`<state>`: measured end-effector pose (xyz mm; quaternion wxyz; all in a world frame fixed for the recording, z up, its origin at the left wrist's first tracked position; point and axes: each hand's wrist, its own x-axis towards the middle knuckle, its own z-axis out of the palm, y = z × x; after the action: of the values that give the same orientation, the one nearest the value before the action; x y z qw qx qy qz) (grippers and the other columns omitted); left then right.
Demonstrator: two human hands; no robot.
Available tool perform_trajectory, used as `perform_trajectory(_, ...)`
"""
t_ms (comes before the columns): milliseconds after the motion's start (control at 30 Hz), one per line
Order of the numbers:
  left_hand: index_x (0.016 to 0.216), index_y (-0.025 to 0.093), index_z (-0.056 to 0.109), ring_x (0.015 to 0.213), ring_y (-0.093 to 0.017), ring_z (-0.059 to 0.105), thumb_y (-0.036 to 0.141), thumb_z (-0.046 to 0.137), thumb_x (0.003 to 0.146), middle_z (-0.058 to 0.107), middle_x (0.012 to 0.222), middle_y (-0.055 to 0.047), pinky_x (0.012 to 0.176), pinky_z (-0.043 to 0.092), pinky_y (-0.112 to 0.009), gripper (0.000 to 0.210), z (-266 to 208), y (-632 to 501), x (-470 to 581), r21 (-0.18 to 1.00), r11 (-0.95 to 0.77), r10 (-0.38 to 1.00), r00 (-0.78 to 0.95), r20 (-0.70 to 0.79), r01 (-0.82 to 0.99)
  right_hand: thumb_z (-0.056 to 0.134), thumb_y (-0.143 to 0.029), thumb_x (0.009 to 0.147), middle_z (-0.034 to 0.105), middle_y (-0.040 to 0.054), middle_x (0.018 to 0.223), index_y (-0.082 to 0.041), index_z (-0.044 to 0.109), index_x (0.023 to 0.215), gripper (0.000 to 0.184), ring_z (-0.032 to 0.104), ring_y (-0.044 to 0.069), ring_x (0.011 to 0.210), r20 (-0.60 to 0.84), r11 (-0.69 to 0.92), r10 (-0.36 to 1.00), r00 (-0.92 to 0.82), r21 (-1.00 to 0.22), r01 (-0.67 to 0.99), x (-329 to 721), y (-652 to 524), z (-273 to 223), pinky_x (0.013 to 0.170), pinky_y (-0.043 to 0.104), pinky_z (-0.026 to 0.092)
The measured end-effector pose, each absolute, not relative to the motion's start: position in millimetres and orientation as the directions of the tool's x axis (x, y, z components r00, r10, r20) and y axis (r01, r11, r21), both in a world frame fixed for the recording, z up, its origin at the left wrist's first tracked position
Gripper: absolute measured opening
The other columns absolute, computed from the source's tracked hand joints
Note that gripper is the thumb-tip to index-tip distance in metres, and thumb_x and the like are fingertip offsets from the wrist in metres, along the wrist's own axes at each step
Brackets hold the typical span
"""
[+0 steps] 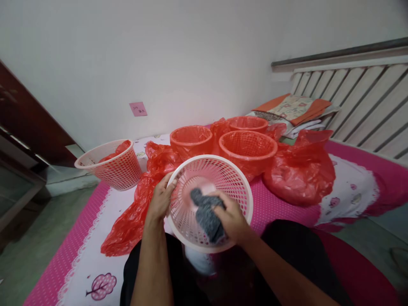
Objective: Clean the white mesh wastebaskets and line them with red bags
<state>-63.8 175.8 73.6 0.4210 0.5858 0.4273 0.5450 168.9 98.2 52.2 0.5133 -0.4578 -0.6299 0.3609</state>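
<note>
A pale pink plastic basket [244, 187] with a lattice wall is tilted toward me over my lap. My left hand [162, 197] grips its left rim, thumb inside and fingers outside. Inside the basket, my right hand [231, 214] is closed on a dark grey cloth [208, 216]. The cloth is bunched up and slightly blurred, and it lies against the basket's inner wall. A loose red plastic bag [130, 225] spreads on the bed just left of my left hand.
Several baskets lined with red bags, such as this one [191, 136], stand behind. A filled red bag [301, 170] sits at right. Another pink basket [117, 170] holds red plastic at left. Folded fabric [293, 110] lies by the radiator [353, 102].
</note>
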Motion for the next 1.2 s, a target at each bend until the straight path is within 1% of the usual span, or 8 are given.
perform_trajectory(100, 0.125, 0.019, 0.076, 0.115, -0.029, 0.069, 0.049, 0.075, 0.087, 0.078, 0.121, -0.008, 0.108, 0.049, -0.042, 0.048, 74, 173, -61, 0.948, -0.31, 0.95, 0.057, 0.306, 0.07, 0.057, -0.023, 0.082, 0.072, 0.0043, 0.09, -0.021, 0.067, 0.096, 0.018, 0.064, 0.022, 0.085, 0.124, 0.292, 0.917, -0.378, -0.856, 0.428, 146, 94, 33, 0.082, 0.034, 0.051)
perform_trajectory(233, 0.125, 0.019, 0.076, 0.117, -0.03, 0.069, 0.047, 0.075, 0.089, 0.078, 0.121, -0.009, 0.11, 0.048, -0.042, 0.046, 72, 172, -58, 0.942, -0.333, 0.941, 0.08, 0.328, 0.05, 0.072, -0.034, 0.08, 0.071, 0.0135, 0.102, -0.017, 0.067, 0.094, 0.023, 0.063, 0.029, 0.099, 0.056, 0.345, 0.918, -0.393, -0.6, 0.722, 136, 93, 32, 0.092, 0.041, 0.049)
perform_trajectory(333, 0.126, 0.019, 0.076, 0.118, -0.03, 0.069, 0.046, 0.077, 0.088, 0.079, 0.118, -0.009, 0.11, 0.048, -0.042, 0.047, 68, 175, -61, 0.953, -0.303, 0.951, 0.07, 0.302, -0.005, 0.06, -0.02, 0.082, 0.07, 0.0149, 0.103, -0.017, 0.067, 0.089, 0.01, 0.063, 0.028, 0.101, 0.116, 0.369, 0.923, -0.367, -0.538, 0.758, 143, 104, 36, 0.094, 0.04, 0.048)
perform_trajectory(433, 0.124, 0.017, 0.076, 0.119, -0.031, 0.07, 0.046, 0.081, 0.083, 0.08, 0.118, -0.01, 0.109, 0.049, -0.043, 0.051, 64, 179, -66, 0.962, -0.266, 0.961, 0.062, 0.269, -0.057, 0.054, -0.018, 0.079, 0.07, 0.0087, 0.094, -0.019, 0.066, 0.088, 0.015, 0.063, 0.024, 0.09, 0.208, 0.275, 0.961, -0.182, -0.789, 0.55, 157, 122, 38, 0.087, 0.037, 0.049)
perform_trajectory(500, 0.123, 0.017, 0.077, 0.123, -0.032, 0.068, 0.046, 0.083, 0.081, 0.079, 0.122, -0.011, 0.112, 0.047, -0.044, 0.052, 63, 180, -68, 0.965, -0.254, 0.965, 0.056, 0.258, -0.07, 0.056, -0.022, 0.073, 0.071, 0.0036, 0.088, -0.021, 0.068, 0.09, 0.021, 0.064, 0.022, 0.083, 0.158, 0.159, 0.987, -0.019, -0.969, 0.19, 165, 133, 38, 0.081, 0.034, 0.051)
perform_trajectory(667, 0.121, 0.017, 0.079, 0.128, -0.033, 0.066, 0.046, 0.082, 0.079, 0.078, 0.128, -0.011, 0.118, 0.042, -0.046, 0.05, 65, 181, -66, 0.964, -0.262, 0.963, 0.047, 0.264, -0.056, 0.075, -0.025, 0.059, 0.073, 0.0005, 0.077, -0.02, 0.07, 0.09, 0.032, 0.07, 0.024, 0.082, -0.144, -0.121, 0.99, -0.001, -0.834, -0.539, 165, 141, 39, 0.079, 0.036, 0.056)
perform_trajectory(900, 0.123, 0.018, 0.078, 0.131, -0.034, 0.066, 0.049, 0.082, 0.082, 0.076, 0.134, -0.013, 0.119, 0.043, -0.048, 0.051, 64, 180, -64, 0.962, -0.253, 0.964, 0.058, 0.26, -0.102, 0.083, -0.023, 0.067, 0.078, 0.0041, 0.091, -0.018, 0.07, 0.098, 0.034, 0.072, 0.021, 0.082, -0.158, -0.007, 0.973, 0.166, -0.744, -0.668, 158, 154, 40, 0.081, 0.035, 0.059)
perform_trajectory(1200, 0.133, 0.019, 0.074, 0.137, -0.032, 0.062, 0.056, 0.074, 0.092, 0.073, 0.141, -0.011, 0.12, 0.041, -0.045, 0.055, 65, 179, -59, 0.953, -0.302, 0.948, 0.109, 0.3, 0.004, 0.067, -0.018, 0.07, 0.073, -0.0031, 0.085, -0.023, 0.062, 0.101, 0.032, 0.068, 0.017, 0.076, 0.012, 0.168, 0.962, 0.273, -0.813, -0.558, 96, 196, 53, 0.072, 0.029, 0.056)
